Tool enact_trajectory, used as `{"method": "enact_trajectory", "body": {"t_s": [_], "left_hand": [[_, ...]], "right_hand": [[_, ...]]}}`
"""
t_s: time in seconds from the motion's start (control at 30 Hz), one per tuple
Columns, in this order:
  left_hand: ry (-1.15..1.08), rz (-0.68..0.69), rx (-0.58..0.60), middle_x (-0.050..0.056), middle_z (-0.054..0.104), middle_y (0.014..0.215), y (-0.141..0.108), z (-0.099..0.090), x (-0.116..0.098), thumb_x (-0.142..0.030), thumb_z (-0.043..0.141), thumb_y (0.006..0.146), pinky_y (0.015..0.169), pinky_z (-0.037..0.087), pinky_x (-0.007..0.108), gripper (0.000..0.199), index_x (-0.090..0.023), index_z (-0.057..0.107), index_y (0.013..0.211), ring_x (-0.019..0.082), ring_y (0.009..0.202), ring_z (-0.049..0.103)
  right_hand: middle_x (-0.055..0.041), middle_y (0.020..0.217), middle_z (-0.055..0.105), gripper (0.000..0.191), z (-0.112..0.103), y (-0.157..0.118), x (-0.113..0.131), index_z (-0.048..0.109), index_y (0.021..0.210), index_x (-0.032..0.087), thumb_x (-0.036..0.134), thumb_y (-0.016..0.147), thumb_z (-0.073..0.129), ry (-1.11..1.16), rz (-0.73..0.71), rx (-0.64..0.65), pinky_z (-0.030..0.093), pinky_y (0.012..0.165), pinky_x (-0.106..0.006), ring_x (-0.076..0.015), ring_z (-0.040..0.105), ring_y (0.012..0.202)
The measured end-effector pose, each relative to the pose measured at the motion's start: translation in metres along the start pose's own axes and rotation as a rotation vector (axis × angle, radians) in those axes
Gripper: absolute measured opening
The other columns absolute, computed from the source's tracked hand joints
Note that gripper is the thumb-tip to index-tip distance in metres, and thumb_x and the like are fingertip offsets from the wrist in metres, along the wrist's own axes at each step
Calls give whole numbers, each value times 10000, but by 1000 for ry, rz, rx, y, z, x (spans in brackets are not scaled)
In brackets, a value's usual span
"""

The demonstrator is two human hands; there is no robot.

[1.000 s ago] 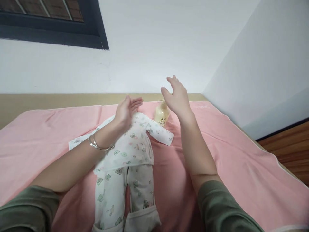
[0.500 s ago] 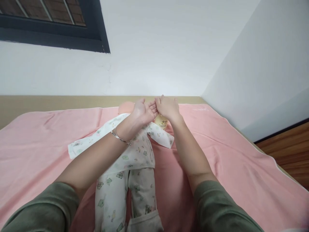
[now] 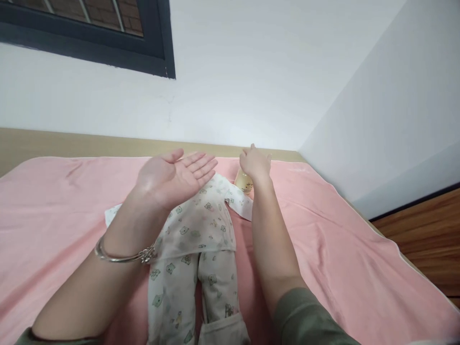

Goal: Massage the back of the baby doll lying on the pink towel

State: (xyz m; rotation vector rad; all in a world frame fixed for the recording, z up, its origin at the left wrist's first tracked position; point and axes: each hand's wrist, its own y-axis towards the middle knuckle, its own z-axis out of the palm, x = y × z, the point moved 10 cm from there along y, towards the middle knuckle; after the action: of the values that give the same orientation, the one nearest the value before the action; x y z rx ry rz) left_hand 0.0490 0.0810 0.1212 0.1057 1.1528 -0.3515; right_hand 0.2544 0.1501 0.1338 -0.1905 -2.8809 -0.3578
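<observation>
Yellow bottle [image 3: 243,182] could tip on the wrinkled pink cloth [image 3: 309,215] if my right hand [image 3: 256,164], whose grip I can't tell, nudges it; left hand [image 3: 172,181] open, palm up.

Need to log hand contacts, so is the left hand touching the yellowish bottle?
Apart. The head view shows the left hand open, palm up, with pink cloth visible between its fingers and the yellowish bottle.

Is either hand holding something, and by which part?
The left hand is empty. The right hand covers the top of the yellow bottle; whether it grips there can't be told.
</observation>
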Motion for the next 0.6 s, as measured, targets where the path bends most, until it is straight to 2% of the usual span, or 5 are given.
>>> {"method": "enact_trajectory", "body": {"t_s": [0.1, 0.2, 0.33, 0.43, 0.6], "left_hand": [[226, 147, -45, 116, 630, 1379, -10, -29, -27, -417, 202, 999, 1101, 513, 547, 565, -259, 620, 1345, 281, 1422, 510], [389, 279, -195, 113, 636, 1333, -15, -68, -47, -469, 233, 1016, 1068, 501, 591, 550, -259, 635, 1326, 314, 1453, 463], [447, 383, -287, 89, 633, 1310, -18, -105, -54, -507, 240, 1024, 1049, 482, 608, 551, -266, 598, 1367, 344, 1492, 396], [437, 371, -223, 79, 606, 1358, -17, -97, -51, -514, 243, 1023, 1061, 472, 599, 547, -284, 545, 1417, 344, 1503, 378], [235, 236, -85, 104, 612, 1373, -33, -36, -51, -419, 235, 1016, 1086, 483, 596, 539, -241, 579, 1392, 338, 1489, 418]], "right_hand": [[-151, 1634, 349, 501, -1, -1, 1, 628, 1344, 190, 242, 963, 308, -14, -25, -44, 160, 1180, -785, -381, 457, 1437], [-149, 1639, 338, 528, -1, -1, -2, 570, 1421, 189, 242, 956, 325, -19, -34, -64, 143, 1174, -804, -389, 424, 1463], [-170, 1618, 373, 568, 1, 2, -4, 515, 1477, 130, 207, 939, 349, 3, -52, -50, 311, 1212, -642, -350, 414, 1480], [-171, 1611, 387, 601, 4, 2, -3, 491, 1496, 101, 167, 907, 392, 13, -94, -40, 352, 1225, -538, -324, 408, 1488], [-136, 1595, 428, 645, -4, -1, -6, 479, 1510, 124, 222, 873, 492, 200, -163, -30, 364, 1236, -480, -291, 434, 1471]]}}
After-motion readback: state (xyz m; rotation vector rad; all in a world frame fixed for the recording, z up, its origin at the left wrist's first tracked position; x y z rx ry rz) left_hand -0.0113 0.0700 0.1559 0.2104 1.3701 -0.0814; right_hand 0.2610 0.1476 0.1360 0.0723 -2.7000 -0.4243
